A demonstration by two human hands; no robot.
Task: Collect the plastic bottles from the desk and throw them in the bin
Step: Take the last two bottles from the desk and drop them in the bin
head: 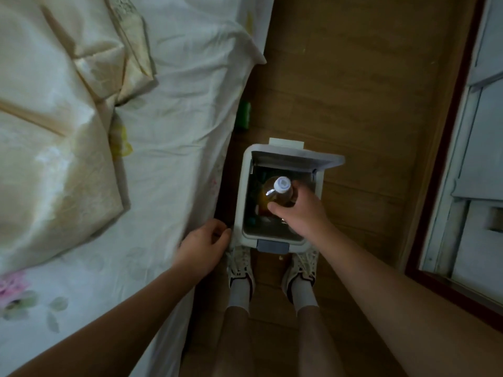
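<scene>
A white pedal bin point(241, 197) stands on the wooden floor right in front of my feet, its lid point(296, 158) raised at the far side. My right hand point(299, 210) grips a plastic bottle point(277, 195) with amber liquid and a white cap, held upright over the bin's opening. Inside the bin it is dark, with some rubbish dimly visible. My left hand point(202, 248) hangs beside the bin's near left corner with fingers loosely curled and holds nothing.
A bed point(168, 131) with white floral sheets and a cream quilt point(54, 118) fills the left side. A green object point(243, 115) lies on the floor by the bed edge beyond the bin. A dark-framed door or cabinet point(462, 159) runs along the right.
</scene>
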